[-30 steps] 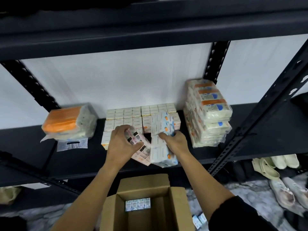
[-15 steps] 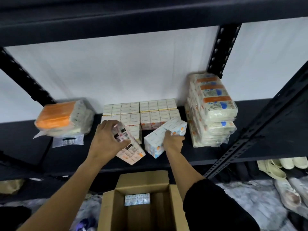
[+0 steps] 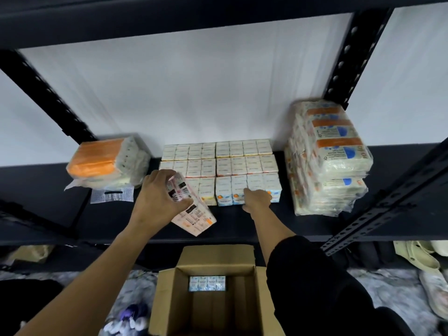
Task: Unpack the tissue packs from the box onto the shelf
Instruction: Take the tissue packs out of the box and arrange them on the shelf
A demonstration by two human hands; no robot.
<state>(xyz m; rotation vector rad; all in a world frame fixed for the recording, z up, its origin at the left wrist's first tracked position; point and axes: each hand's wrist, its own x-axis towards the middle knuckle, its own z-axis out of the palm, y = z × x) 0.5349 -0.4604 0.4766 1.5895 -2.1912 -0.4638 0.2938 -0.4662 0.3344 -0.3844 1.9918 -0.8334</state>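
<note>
Gripping a tilted tissue pack [image 3: 191, 209], the left hand [image 3: 158, 194]; right hand [image 3: 257, 198] fingers press the front-row pack [image 3: 238, 190].

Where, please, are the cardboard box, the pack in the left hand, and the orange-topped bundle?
cardboard box [image 3: 169, 309]: head view, its left wall.
pack [image 3: 196, 219]: head view, its lower printed face.
left hand [image 3: 157, 197]: head view, its back.
orange-topped bundle [image 3: 97, 156]: head view, its orange top.

Head view, close, downward onto shelf [image 3: 242, 229].
</note>
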